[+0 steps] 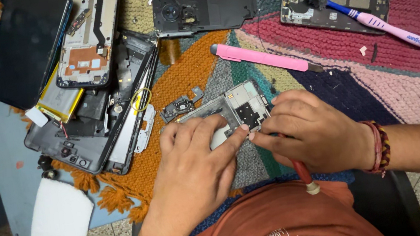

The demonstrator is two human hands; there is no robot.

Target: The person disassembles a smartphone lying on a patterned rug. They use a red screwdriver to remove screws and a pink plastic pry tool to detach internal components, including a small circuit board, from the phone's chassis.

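An opened phone frame lies on a colourful woven mat, its grey metal inside facing up. My left hand presses down on the frame's near end, fingers spread over it. My right hand grips a red-handled tool, whose tip is hidden under my fingers at the frame's dark board. The handle's pale end points toward my lap. A red and brown beaded band circles my right wrist.
A pile of phone screens, back covers and a flat battery sits at the left. A pink pen-like tool, a pink toothbrush, two more opened phone bodies and a black camera cover lie farther back. A white cloth hangs off the blue table edge.
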